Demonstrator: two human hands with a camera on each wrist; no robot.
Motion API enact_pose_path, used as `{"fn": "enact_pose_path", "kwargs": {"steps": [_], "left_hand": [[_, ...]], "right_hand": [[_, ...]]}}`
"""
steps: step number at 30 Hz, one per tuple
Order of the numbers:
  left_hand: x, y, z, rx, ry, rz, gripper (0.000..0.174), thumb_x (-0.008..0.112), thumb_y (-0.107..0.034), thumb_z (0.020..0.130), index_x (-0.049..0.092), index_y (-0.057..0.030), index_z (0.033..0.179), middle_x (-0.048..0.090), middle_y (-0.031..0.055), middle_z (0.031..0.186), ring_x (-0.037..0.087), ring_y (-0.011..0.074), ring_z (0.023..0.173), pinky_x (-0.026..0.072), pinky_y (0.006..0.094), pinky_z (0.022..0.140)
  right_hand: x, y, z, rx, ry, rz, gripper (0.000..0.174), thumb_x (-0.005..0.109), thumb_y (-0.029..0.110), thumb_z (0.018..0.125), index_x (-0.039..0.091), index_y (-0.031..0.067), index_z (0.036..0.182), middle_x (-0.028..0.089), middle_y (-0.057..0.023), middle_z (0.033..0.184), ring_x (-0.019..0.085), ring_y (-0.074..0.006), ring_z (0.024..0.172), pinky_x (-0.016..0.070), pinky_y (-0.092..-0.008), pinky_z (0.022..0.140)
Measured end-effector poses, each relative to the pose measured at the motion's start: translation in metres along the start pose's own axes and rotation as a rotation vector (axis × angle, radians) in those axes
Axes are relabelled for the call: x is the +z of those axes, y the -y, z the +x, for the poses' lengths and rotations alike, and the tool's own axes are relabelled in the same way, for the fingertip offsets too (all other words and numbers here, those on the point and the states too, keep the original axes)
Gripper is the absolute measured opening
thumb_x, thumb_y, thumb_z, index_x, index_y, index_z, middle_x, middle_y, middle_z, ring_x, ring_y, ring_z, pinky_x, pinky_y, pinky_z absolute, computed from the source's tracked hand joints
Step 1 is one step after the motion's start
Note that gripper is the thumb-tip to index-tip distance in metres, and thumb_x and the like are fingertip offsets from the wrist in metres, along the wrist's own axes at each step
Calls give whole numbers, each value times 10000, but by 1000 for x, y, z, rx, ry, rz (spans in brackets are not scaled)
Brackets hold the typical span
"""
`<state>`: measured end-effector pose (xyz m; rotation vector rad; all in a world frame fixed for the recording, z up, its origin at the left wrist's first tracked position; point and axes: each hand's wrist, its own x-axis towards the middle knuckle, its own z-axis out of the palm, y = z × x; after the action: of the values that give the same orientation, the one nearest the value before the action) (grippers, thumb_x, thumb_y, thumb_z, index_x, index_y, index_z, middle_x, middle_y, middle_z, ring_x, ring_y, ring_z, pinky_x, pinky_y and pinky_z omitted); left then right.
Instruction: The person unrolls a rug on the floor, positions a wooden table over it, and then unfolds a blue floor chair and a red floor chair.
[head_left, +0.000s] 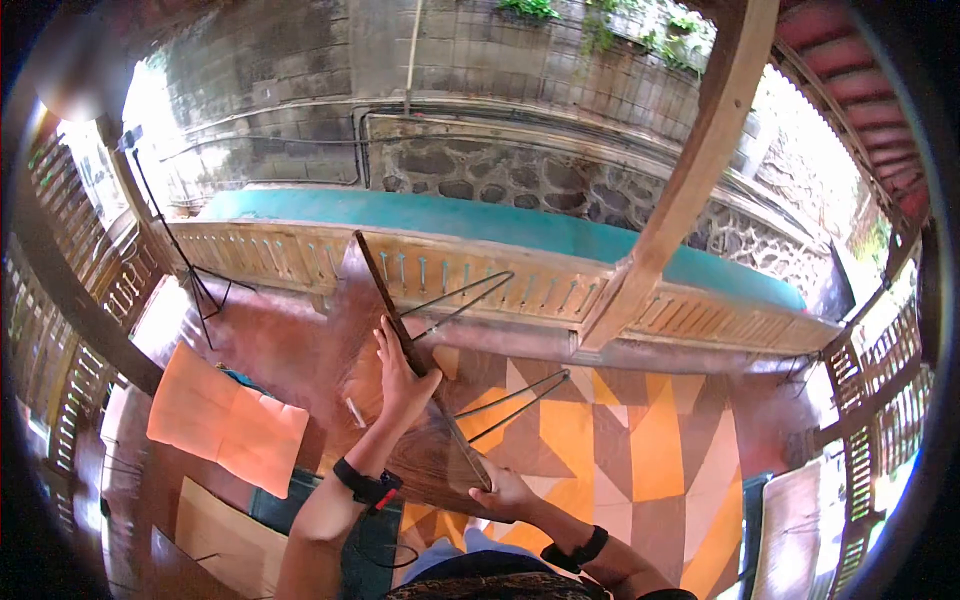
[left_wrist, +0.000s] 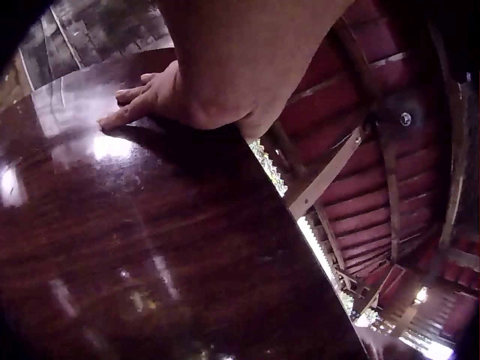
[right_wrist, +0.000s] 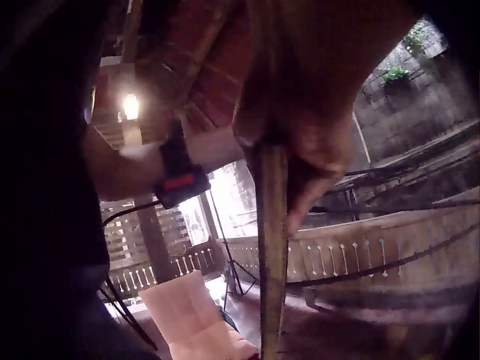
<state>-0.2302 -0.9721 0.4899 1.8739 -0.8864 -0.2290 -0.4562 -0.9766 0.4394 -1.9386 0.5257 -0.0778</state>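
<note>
A low wooden table (head_left: 440, 470) is tipped on its side, its edge running diagonally across the head view. Thin metal hairpin legs (head_left: 566, 373) stick out to the right. My left hand (head_left: 400, 385) holds the upper part of the edge, thumb over on the leg side. In the left wrist view its fingers (left_wrist: 127, 105) lie against the glossy dark tabletop (left_wrist: 112, 247). Lower down, nearer my body, my right hand (head_left: 507, 494) grips the same edge. The right wrist view shows that hand wrapped over the narrow table edge (right_wrist: 272, 262), fingers on one side.
An orange cushion (head_left: 228, 420) lies at left, by a tripod (head_left: 200, 290). A patterned rug (head_left: 640, 450) covers the floor at right. Ahead runs a wooden railing (head_left: 470, 275) with a teal top (head_left: 430, 215) and a post (head_left: 680, 180).
</note>
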Motion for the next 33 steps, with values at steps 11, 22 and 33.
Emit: {"fn": "enact_pose_path", "kwargs": {"steps": [11, 22, 33], "left_hand": [[18, -34, -93, 66, 91, 42, 1026, 682, -102, 556, 45, -6, 1354, 168, 263, 1368, 139, 381, 1288, 244, 390, 1011], [45, -93, -157, 147, 138, -16, 985, 657, -114, 552, 101, -49, 1362, 240, 212, 1367, 291, 335, 1242, 332, 357, 963], [176, -179, -290, 256, 329, 9, 972, 644, -124, 540, 96, 66, 1321, 215, 279, 1345, 194, 390, 1265, 274, 388, 1005]], "right_hand": [[41, -8, -104, 140, -138, -142, 621, 573, 234, 752, 291, 107, 1291, 586, -250, 876, 550, -430, 822, 444, -450, 743], [38, -29, -211, 38, -216, -54, 655, 584, 265, 705, 308, 146, 1287, 585, -225, 893, 555, -421, 788, 416, -467, 791], [-1, -75, -384, 122, -367, 83, 646, 571, 120, 706, 298, 59, 1288, 589, -209, 902, 595, -342, 822, 466, -363, 736]]}}
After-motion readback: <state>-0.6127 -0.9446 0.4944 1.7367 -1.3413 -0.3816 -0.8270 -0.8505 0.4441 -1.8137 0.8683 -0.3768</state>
